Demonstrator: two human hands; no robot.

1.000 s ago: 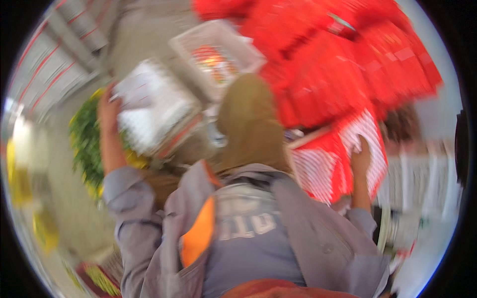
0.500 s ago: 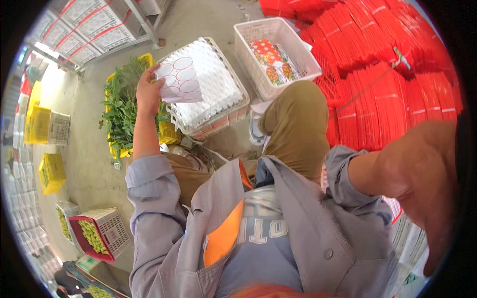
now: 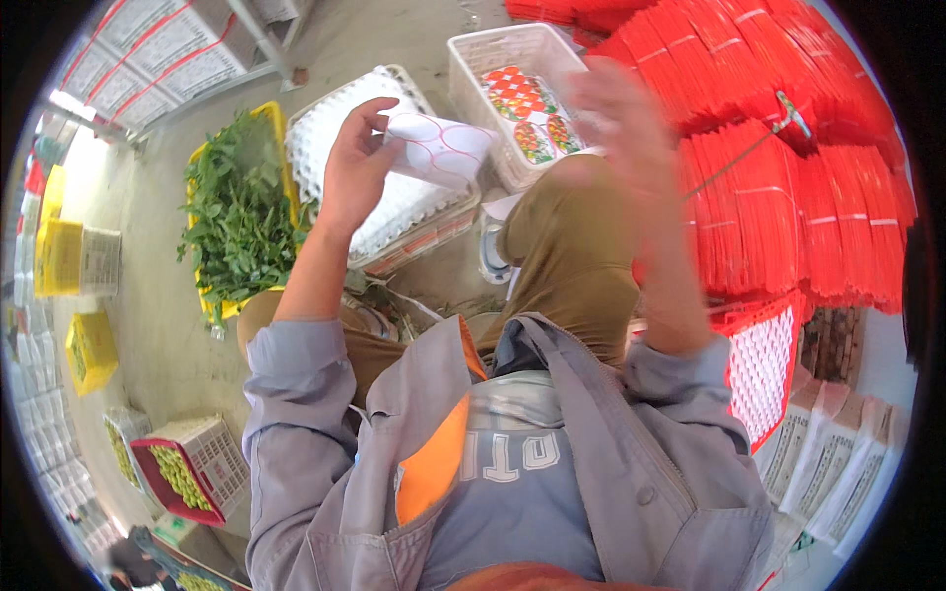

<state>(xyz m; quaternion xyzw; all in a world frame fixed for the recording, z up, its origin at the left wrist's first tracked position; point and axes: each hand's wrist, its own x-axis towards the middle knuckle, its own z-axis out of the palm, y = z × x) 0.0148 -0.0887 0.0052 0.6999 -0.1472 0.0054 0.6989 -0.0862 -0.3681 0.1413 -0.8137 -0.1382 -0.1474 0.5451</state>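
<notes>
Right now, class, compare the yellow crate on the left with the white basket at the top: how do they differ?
The yellow crate is yellow and heaped with leafy green plants; the white basket is white and holds flat packets printed in red and green. The yellow crate lies beyond the left hand, the white basket nearer the blurred right hand. Both stand on the concrete floor, open-topped.

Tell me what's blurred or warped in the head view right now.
In the head view, the right hand is smeared by motion; the left hand and its white sheet are sharp. Fisheye bends the edges, the corners are black, and the far left side is washed out.
</notes>
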